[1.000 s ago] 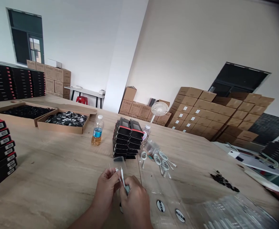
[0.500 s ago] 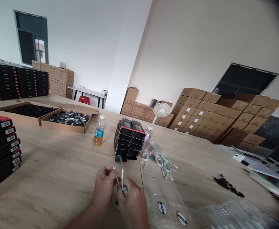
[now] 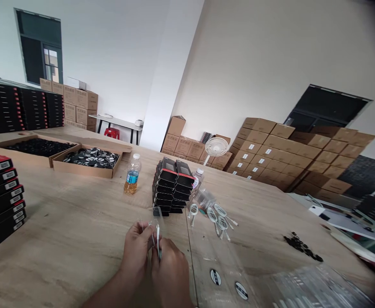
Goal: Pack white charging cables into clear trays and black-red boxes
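My right hand is closed around a bundled white cable, whose plug end sticks up between my hands. Close beside it, my left hand pinches another end of the cable near its white tip. Some thin clear plastic shows at the left fingertips, but its shape is hard to make out. Just beyond my hands stands a double stack of black boxes. Several coiled white cables lie to the right of that stack.
Clear plastic trays and round-labelled clear packaging lie at right, near small black pieces. A drink bottle stands behind my hands. Open cartons and stacked black boxes are at left.
Both hands have shifted slightly left together, still holding the cable. The cable's plug end stands a little more upright between them. The whole view has shifted slightly.
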Demonstrator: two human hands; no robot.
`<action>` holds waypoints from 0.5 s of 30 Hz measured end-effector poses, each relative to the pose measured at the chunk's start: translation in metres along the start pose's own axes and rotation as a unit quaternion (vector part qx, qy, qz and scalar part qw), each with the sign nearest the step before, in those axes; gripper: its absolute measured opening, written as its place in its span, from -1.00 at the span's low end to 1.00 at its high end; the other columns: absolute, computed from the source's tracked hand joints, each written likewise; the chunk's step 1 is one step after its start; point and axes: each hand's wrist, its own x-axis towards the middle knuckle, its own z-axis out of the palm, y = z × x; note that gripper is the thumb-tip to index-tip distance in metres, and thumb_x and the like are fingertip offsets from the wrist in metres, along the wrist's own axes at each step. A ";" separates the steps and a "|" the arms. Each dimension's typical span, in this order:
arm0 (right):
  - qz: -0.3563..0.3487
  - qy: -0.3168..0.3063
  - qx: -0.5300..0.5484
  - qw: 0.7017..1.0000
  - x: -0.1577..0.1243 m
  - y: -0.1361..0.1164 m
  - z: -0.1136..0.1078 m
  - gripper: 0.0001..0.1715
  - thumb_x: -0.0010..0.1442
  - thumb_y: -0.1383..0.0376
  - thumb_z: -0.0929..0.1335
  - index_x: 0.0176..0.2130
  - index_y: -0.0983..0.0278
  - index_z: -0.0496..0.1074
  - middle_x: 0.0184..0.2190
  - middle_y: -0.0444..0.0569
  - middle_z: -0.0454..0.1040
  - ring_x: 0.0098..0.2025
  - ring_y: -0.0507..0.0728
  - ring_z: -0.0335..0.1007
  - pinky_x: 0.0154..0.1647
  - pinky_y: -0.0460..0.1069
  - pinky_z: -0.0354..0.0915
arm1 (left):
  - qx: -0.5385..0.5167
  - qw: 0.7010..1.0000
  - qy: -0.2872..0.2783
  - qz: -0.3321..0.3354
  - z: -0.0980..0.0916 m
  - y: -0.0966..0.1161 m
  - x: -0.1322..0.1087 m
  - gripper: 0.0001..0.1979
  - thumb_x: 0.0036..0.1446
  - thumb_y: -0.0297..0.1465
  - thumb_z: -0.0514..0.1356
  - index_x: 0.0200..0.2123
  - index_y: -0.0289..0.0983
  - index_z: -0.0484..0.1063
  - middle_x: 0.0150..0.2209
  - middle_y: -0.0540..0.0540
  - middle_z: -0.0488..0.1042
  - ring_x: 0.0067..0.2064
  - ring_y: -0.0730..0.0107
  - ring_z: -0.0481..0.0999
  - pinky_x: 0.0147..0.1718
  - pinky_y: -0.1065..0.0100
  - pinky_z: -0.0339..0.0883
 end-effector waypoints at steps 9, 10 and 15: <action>0.006 0.073 0.144 0.987 0.001 0.022 -0.008 -0.78 0.18 0.33 0.30 -0.19 0.23 0.50 -0.28 0.02 0.61 -0.25 0.18 0.54 -0.25 -0.04 0.33 | -0.007 0.999 -0.041 -0.008 -0.006 0.007 0.007 -0.64 -0.24 -0.29 0.48 -0.43 -0.27 0.40 -0.53 0.06 0.44 -0.49 0.49 0.44 -0.39 0.36 0.41; 0.008 0.083 0.155 0.984 0.001 0.026 -0.009 -0.78 0.19 0.29 0.31 -0.20 0.23 0.52 -0.27 0.04 0.60 -0.23 0.19 0.54 -0.22 -0.03 0.34 | -0.016 0.999 -0.046 -0.017 -0.006 0.008 0.007 -0.64 -0.23 -0.30 0.48 -0.42 -0.27 0.41 -0.51 0.07 0.44 -0.48 0.50 0.44 -0.37 0.36 0.42; 0.066 0.041 0.299 0.951 0.003 0.035 -0.013 -0.66 0.22 0.08 0.32 -0.22 0.26 0.54 -0.44 -0.04 0.60 -0.42 0.13 0.49 -0.36 -0.07 0.34 | -0.030 0.994 -0.100 -0.041 -0.007 0.014 0.006 -0.70 -0.17 -0.31 0.47 -0.42 -0.26 0.44 -0.47 0.06 0.45 -0.41 0.48 0.47 -0.26 0.31 0.45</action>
